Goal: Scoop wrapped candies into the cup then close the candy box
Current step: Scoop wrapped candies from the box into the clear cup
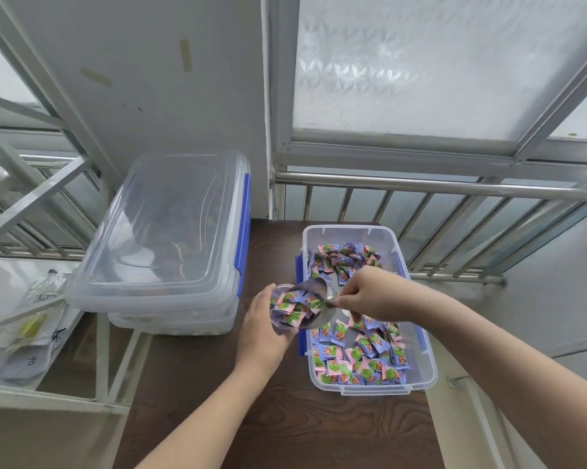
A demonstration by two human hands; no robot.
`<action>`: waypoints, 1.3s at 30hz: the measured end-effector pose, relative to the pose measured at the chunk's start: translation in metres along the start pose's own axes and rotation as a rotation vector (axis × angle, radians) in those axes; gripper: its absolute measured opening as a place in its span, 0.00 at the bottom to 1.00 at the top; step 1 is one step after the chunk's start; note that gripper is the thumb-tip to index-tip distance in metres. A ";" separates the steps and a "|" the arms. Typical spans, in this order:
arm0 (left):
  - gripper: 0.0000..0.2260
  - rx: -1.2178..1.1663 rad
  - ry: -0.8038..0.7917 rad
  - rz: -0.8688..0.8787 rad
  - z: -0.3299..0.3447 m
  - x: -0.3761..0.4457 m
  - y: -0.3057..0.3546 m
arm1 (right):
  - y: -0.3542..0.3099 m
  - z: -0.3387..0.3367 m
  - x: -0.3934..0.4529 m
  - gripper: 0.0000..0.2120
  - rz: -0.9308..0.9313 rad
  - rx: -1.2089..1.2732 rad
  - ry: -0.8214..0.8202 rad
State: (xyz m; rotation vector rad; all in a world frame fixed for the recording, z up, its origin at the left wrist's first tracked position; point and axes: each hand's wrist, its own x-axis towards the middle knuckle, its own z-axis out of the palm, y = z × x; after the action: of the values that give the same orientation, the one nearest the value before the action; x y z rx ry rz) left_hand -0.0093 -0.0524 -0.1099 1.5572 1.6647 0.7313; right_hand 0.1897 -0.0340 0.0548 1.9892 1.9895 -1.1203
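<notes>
Scoop tipped at the cup
Your left hand [259, 336] grips the cup [287, 311]; your right hand [375, 292] pinches the scoop [314, 304] over the box [420, 367].

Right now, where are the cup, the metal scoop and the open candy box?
cup [287, 311]: head view, on its candy-filled side wall.
metal scoop [314, 292]: head view, on its bowl.
open candy box [346, 236]: head view, on its bare far wall.
</notes>
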 end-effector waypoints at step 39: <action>0.27 -0.244 -0.235 -0.298 0.044 -0.053 0.030 | 0.096 0.131 -0.040 0.11 0.648 1.538 0.220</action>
State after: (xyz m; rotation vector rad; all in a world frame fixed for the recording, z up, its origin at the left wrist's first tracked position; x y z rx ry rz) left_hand 0.0442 -0.1049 -0.1039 1.1468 1.5249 0.5472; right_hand 0.2277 -0.1523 -0.0565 2.9295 0.0116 -2.5644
